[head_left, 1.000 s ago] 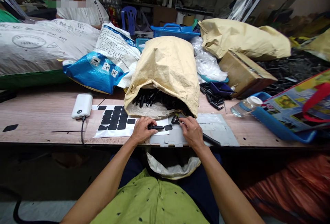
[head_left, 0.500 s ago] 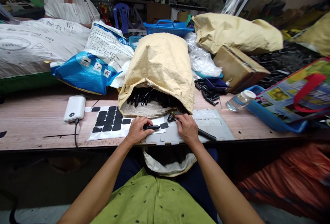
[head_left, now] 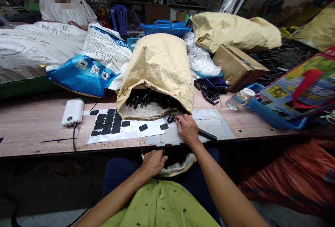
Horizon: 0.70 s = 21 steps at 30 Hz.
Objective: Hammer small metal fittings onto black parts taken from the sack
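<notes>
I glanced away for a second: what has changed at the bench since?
The left hand moved down from the bench to the pale sack at the lap. The black piece it held has left the bench; whether it was let go is hidden. The right hand and cream sack stayed.

Black tool (head_left: pixel 208 135) on a grey board (head_left: pixel 218 124), white sheet (head_left: pixel 131 133) patterned with black rounded squares (head_left: pixel 108 121), table (head_left: pixel 36 122) pinkish-tan wood grain. From where I stand: plain tan sack (head_left: pixel 161 58) with black pieces (head_left: pixel 143 98) in its mouth, whitish lap bag (head_left: pixel 180 167), white power bank (head_left: pixel 72 112), blue-and-white printed sack (head_left: pixel 89 59), white sack (head_left: pixel 52 45) with dark lettering. Shirt (head_left: pixel 151 202) lime green with small dark flecks, trousers (head_left: pixel 117 167) navy, chair (head_left: pixel 119 17) violet-blue, right-hand tray (head_left: pixel 277 115) blue, carrier bag (head_left: pixel 282 91) multicoloured with red handle (head_left: pixel 303 87), heap (head_left: pixel 288 188) at lower right orange-red.
</notes>
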Available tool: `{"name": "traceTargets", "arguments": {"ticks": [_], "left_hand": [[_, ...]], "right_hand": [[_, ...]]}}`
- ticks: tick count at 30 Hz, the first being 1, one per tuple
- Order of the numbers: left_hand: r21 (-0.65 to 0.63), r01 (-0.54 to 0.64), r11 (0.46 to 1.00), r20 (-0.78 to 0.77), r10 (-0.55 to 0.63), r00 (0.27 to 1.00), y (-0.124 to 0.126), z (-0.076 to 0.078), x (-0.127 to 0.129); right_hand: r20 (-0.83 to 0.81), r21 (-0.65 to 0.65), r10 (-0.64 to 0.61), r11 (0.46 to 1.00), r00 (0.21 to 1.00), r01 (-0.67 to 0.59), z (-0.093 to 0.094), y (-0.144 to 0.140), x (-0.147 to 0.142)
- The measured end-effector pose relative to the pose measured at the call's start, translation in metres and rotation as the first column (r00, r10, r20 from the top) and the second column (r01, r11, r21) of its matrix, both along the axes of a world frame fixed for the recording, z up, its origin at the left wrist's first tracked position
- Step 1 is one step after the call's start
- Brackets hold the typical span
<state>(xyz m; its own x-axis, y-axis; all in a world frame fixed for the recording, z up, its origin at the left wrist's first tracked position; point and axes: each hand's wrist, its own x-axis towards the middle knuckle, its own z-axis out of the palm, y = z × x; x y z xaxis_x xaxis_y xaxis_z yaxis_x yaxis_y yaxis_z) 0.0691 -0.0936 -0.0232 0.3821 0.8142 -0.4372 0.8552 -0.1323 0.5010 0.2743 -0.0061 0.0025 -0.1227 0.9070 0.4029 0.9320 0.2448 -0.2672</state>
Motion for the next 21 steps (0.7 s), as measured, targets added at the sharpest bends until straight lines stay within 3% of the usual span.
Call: {"name": "traceTargets", "arguments": {"ticks": [3,6,9,12,14,16,18,20,21], "left_hand": [[0.049,-0.082,0.995,-0.088,0.086,0.992,0.006,-0.014,0.007],[0.063,-0.052,0.997,-0.063,0.056,0.996,0.004,-0.009,0.008],[0.019,0.096,0.995,0.042,-0.097,0.994,-0.002,0.012,0.003],[-0.01,0.224,0.975,0.276,-0.213,0.937,0.005,0.043,-0.006],[-0.009,0.145,0.989,0.373,-0.131,0.919,0.027,0.061,-0.014],[0.123,-0.145,0.982,0.349,0.094,0.932,0.062,0.072,-0.026],[0.387,-0.429,0.816,0.267,0.346,0.9,0.102,0.076,-0.04],[0.601,-0.518,0.609,0.186,0.523,0.832,0.139,0.075,-0.053],[0.643,-0.522,0.561,0.145,0.58,0.801,0.154,0.073,-0.059]], "right_hand": [[-0.001,0.006,0.004,1.0,1.0,-0.004,0.0,0.0,0.001],[0.002,0.012,0.01,1.0,1.0,-0.01,0.001,0.0,0.001],[0.005,0.016,0.01,1.0,1.0,-0.01,0.001,0.0,0.001],[0.002,0.019,0.014,1.0,1.0,-0.014,0.0,0.0,0.001],[0.0,0.02,0.016,1.0,1.0,-0.016,0.0,0.0,0.001],[0.0,0.02,0.012,1.0,1.0,-0.012,-0.001,0.0,0.001],[-0.001,0.021,0.009,1.0,1.0,-0.009,-0.001,0.0,0.001],[-0.004,0.02,0.01,1.0,1.0,-0.01,0.0,0.0,0.001],[-0.005,0.02,0.011,1.0,1.0,-0.01,0.001,0.0,0.001]]}}
